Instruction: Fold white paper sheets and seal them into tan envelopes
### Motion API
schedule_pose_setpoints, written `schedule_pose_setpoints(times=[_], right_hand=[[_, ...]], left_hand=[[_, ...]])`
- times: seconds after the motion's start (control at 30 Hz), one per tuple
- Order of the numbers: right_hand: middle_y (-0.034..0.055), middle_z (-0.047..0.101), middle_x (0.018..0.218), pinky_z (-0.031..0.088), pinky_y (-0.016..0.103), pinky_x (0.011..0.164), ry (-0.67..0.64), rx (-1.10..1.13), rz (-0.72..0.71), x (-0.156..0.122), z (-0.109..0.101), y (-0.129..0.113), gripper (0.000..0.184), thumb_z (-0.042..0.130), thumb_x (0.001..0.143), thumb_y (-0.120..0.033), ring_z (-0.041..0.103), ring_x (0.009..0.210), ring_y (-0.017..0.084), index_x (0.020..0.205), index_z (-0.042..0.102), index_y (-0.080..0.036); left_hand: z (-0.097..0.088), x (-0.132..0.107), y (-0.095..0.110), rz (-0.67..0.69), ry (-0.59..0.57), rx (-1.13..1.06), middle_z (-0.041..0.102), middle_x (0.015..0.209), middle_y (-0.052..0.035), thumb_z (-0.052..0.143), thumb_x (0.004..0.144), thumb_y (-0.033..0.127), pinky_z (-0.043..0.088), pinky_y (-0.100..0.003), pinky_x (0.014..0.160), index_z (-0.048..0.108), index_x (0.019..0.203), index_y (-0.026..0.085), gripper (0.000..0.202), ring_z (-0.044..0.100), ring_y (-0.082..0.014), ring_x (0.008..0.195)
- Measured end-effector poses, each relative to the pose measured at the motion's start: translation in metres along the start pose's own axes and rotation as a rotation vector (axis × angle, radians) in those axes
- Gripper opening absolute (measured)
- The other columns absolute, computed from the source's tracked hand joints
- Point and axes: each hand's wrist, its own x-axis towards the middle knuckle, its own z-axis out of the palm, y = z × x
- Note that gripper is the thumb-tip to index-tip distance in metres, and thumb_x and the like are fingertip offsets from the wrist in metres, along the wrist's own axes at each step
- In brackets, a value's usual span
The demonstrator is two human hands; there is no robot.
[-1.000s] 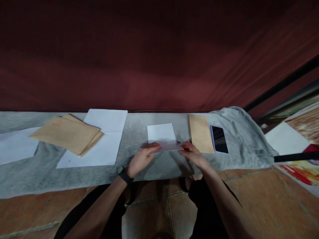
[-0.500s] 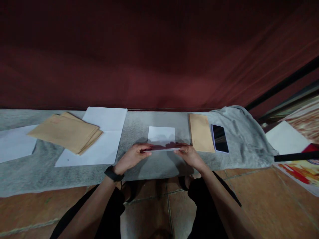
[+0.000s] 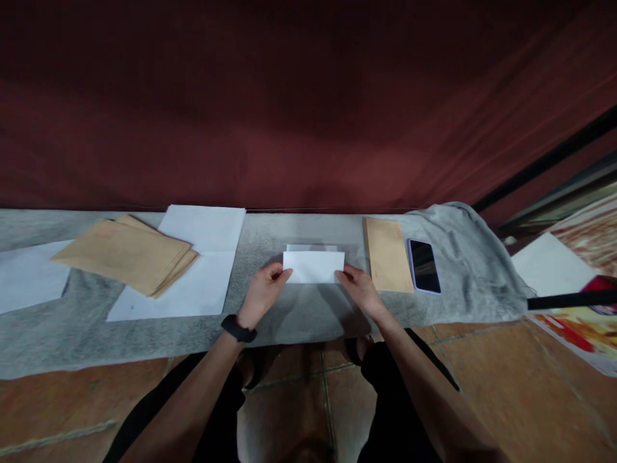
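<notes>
A small white folded sheet of paper (image 3: 313, 267) is stretched between my two hands, its broad face toward me. My left hand (image 3: 266, 288) pinches its left end with thumb and fingers, and a dark band circles that wrist. At the right end, my right hand (image 3: 359, 287) grips the paper the same way. Just behind it, a second white paper (image 3: 311, 247) lies on the grey cloth, mostly hidden by the held sheet. To the right of my right hand is a stack of brown envelopes (image 3: 389, 255).
A phone (image 3: 425, 266) lies right of the envelopes on the grey cloth (image 3: 270, 235). Fanned brown envelopes (image 3: 123, 252) rest over white sheets (image 3: 205, 222) at left, with another white paper (image 3: 31, 276) farther left. A dark red cloth (image 3: 308, 161) hangs behind.
The folded paper has turned from nearly edge-on to face me and moved slightly away, over the paper lying behind. Both hands have shifted with it, keeping their hold at its ends.
</notes>
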Motion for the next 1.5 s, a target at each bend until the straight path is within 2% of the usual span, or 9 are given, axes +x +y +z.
schedule_pose_setpoints(times=[0.13,0.3,0.43,0.57,0.67,0.93,1.27,1.4,1.5], right_hand=[[-0.0020,0.058,0.064,0.037,0.027,0.060,-0.015,-0.037,0.016,0.000,0.000,-0.002,0.032,0.053,0.091,-0.045,0.054,0.062,0.015,0.071,0.062,-0.022],[-0.0015,0.061,0.071,0.040,0.025,0.063,-0.067,-0.097,0.022,-0.002,-0.001,-0.004,0.025,0.056,0.090,-0.035,0.056,0.066,0.015,0.069,0.060,-0.022],[0.0010,0.063,0.078,0.043,0.026,0.071,-0.036,-0.241,-0.003,0.000,0.004,-0.002,0.024,0.058,0.091,-0.027,0.057,0.072,0.015,0.068,0.061,-0.021],[0.0046,0.066,0.085,0.044,0.029,0.084,0.009,-0.432,-0.046,0.001,0.010,0.000,0.021,0.062,0.090,-0.024,0.060,0.087,0.019,0.070,0.065,-0.021],[0.0067,0.068,0.089,0.043,0.033,0.090,0.041,-0.547,-0.061,0.001,0.014,-0.001,0.019,0.061,0.093,-0.026,0.059,0.094,0.022,0.075,0.067,-0.021],[0.0111,0.070,0.100,0.043,0.037,0.090,0.099,-0.700,-0.020,0.002,0.018,-0.012,0.021,0.057,0.097,-0.031,0.059,0.099,0.026,0.086,0.070,-0.019],[0.0148,0.069,0.106,0.042,0.041,0.088,0.211,-0.763,0.002,0.004,0.028,-0.019,0.021,0.053,0.100,-0.033,0.057,0.102,0.030,0.100,0.067,-0.017],[0.0173,0.067,0.110,0.042,0.044,0.091,0.277,-0.750,-0.020,0.003,0.030,-0.023,0.027,0.051,0.100,-0.030,0.055,0.105,0.032,0.116,0.063,-0.012],[0.0202,0.064,0.124,0.043,0.049,0.098,0.269,-0.680,-0.078,0.003,0.032,-0.027,0.035,0.048,0.100,-0.027,0.054,0.114,0.034,0.128,0.059,-0.010]], left_hand=[[0.004,-0.001,0.001,-0.005,0.031,0.073,0.050,0.061,0.0042,0.057,0.083,0.043,0.034,-0.025,0.058,0.054,0.064,0.022,0.029,0.047,-0.0130,0.060],[0.002,-0.004,0.004,-0.075,-0.011,0.205,0.051,0.058,0.0044,0.059,0.082,0.037,0.033,-0.026,0.059,0.054,0.062,0.022,0.026,0.049,-0.0131,0.058],[0.002,-0.006,0.008,-0.125,-0.020,0.304,0.057,0.061,0.0034,0.060,0.085,0.034,0.035,-0.026,0.060,0.058,0.065,0.022,0.023,0.055,-0.0141,0.060],[0.006,-0.005,0.012,-0.168,-0.018,0.417,0.065,0.068,0.0015,0.062,0.087,0.030,0.036,-0.026,0.062,0.062,0.072,0.022,0.017,0.060,-0.0150,0.064],[0.007,-0.003,0.016,-0.207,-0.018,0.473,0.070,0.075,-0.0001,0.062,0.089,0.031,0.038,-0.026,0.063,0.066,0.078,0.022,0.014,0.064,-0.0161,0.069],[0.012,0.002,0.025,-0.281,0.000,0.680,0.077,0.090,-0.0049,0.055,0.095,0.041,0.041,-0.028,0.066,0.071,0.093,0.024,0.023,0.071,-0.0219,0.084],[0.017,0.003,0.031,-0.297,0.057,0.792,0.079,0.100,-0.0097,0.050,0.097,0.045,0.048,-0.032,0.074,0.072,0.104,0.025,0.031,0.073,-0.0271,0.094],[0.017,0.005,0.029,-0.289,0.065,0.770,0.079,0.099,-0.0103,0.051,0.097,0.046,0.049,-0.032,0.075,0.072,0.103,0.024,0.031,0.074,-0.0272,0.095],[0.017,0.007,0.026,-0.275,0.063,0.752,0.078,0.098,-0.0110,0.053,0.096,0.046,0.048,-0.032,0.073,0.072,0.100,0.024,0.030,0.074,-0.0280,0.094]])
